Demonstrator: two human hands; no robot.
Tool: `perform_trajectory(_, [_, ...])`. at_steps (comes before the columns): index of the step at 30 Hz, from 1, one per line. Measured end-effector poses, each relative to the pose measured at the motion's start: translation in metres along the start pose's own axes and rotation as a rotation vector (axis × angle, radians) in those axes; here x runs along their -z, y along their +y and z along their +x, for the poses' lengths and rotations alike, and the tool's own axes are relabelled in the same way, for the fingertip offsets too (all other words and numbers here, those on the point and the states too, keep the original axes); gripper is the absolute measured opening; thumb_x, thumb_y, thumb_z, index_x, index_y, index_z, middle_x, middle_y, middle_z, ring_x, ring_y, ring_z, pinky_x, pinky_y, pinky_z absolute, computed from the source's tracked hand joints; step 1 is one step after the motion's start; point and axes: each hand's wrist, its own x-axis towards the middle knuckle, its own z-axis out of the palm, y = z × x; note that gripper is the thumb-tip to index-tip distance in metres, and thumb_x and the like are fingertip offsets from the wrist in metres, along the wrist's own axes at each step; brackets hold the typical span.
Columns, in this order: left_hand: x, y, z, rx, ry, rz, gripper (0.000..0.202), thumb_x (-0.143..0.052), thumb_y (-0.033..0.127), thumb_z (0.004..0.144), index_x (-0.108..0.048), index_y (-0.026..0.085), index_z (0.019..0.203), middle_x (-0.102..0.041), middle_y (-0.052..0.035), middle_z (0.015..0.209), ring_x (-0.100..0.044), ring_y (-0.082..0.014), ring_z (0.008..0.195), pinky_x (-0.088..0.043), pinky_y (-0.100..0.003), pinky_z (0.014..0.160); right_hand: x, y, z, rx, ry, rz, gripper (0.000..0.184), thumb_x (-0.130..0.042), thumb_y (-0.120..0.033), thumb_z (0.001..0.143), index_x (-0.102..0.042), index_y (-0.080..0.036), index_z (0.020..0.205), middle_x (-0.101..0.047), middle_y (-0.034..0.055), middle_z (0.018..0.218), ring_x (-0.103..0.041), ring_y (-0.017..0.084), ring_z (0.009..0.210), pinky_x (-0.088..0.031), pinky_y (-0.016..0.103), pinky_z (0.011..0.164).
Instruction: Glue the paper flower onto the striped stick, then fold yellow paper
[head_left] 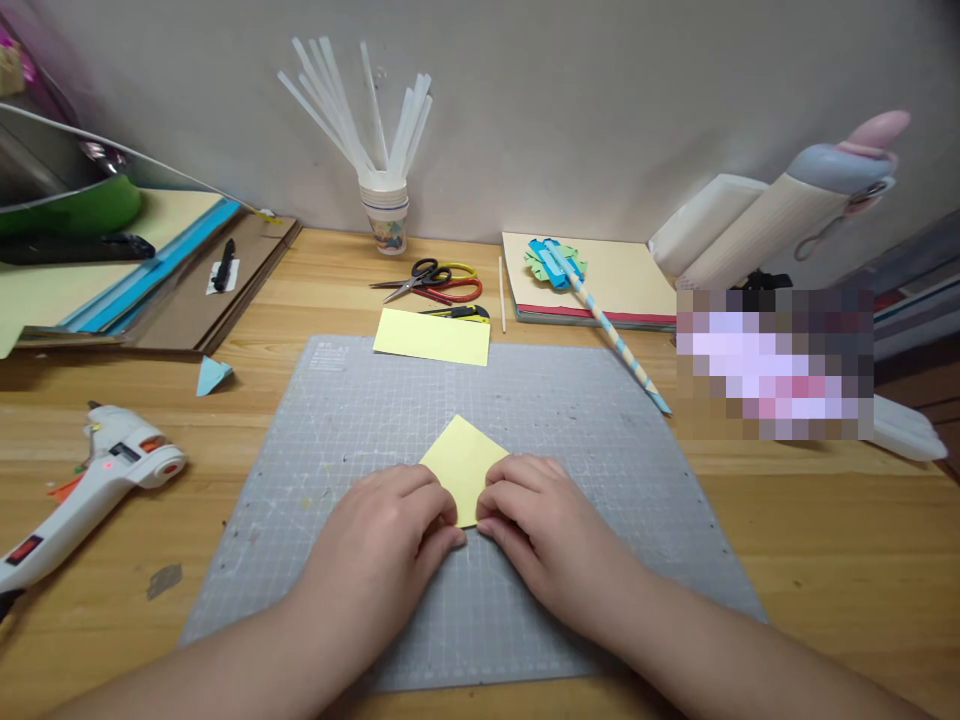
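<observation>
A pale yellow sheet of paper (pixel 463 460) lies on the grey cutting mat (pixel 322 560), one corner pointing away from me. My left hand (pixel 394 515) pinches its near left part between thumb and fingers. On the near right part, my right hand (pixel 536 510) grips it the same way. Between the two thumbs the near edge looks curved and slightly raised; my fingers cover the side corners. Beyond it, a yellow paper strip (pixel 431 337) rests over the mat's far edge, partly over a yellow and black utility knife (pixel 476 313).
Scissors (pixel 420 280) and a thin white stick (pixel 502 295) lie behind the mat. A cup of glue sticks (pixel 386 220) stands by the wall. At left are a hot glue gun (pixel 112 480) and blue folded paper (pixel 213 375). A striped paper stick (pixel 611 335) leans on a pad (pixel 630 285).
</observation>
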Motion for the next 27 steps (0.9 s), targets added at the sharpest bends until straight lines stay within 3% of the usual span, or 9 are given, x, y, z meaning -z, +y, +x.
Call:
perform_trajectory(8, [0.002,0.009,0.002,0.033,-0.014,0.073,0.026,-0.045,0.033,0.090,-0.057,0.020,0.072,-0.058,-0.0020,0.078,-0.051,-0.0186,0.076,-0.038,-0.034,0.068,-0.007,-0.004,-0.002,-0.024,0.041,-0.094,0.013,-0.049,-0.019,0.090,-0.057,-0.018,0.081,-0.056,0.0039,0.088,-0.048,0.020,0.085,-0.034,0.035,0.074])
perform_trajectory(16, [0.008,0.013,0.006,0.102,-0.037,0.139,0.022,-0.051,0.031,0.086,-0.058,0.020,0.069,-0.058,-0.0020,0.079,-0.051,-0.0197,0.078,-0.038,-0.036,0.071,0.003,0.002,-0.005,-0.103,0.037,-0.464,0.007,-0.060,-0.020,0.085,-0.062,-0.020,0.078,-0.061,0.0043,0.090,-0.054,0.024,0.086,-0.030,0.041,0.075])
perform_trajectory(20, [0.007,0.013,0.007,0.105,-0.023,0.108,0.020,-0.052,0.031,0.086,-0.059,0.020,0.070,-0.059,-0.0016,0.079,-0.052,-0.0195,0.080,-0.038,-0.035,0.072,0.012,0.013,-0.013,-0.080,-0.010,-0.578,0.011,-0.055,-0.018,0.088,-0.061,-0.019,0.078,-0.062,0.0052,0.092,-0.055,0.024,0.084,-0.030,0.044,0.078])
perform_trajectory(23, [0.007,0.012,0.008,0.098,-0.014,0.096,0.022,-0.051,0.031,0.086,-0.058,0.020,0.068,-0.059,-0.0012,0.079,-0.052,-0.0189,0.079,-0.038,-0.034,0.071,0.019,0.021,-0.021,0.047,-0.040,-0.570,0.014,-0.048,-0.015,0.090,-0.058,-0.018,0.082,-0.061,0.0073,0.097,-0.053,0.024,0.090,-0.033,0.040,0.078])
perform_trajectory(27, [0.008,0.011,0.008,0.082,-0.003,0.110,0.023,-0.051,0.032,0.086,-0.059,0.021,0.068,-0.060,-0.0002,0.078,-0.052,-0.0182,0.077,-0.037,-0.034,0.071,0.023,0.032,-0.029,0.119,0.027,-0.347,0.009,-0.048,-0.016,0.091,-0.057,-0.019,0.089,-0.059,0.0063,0.104,-0.051,0.021,0.098,-0.035,0.036,0.084])
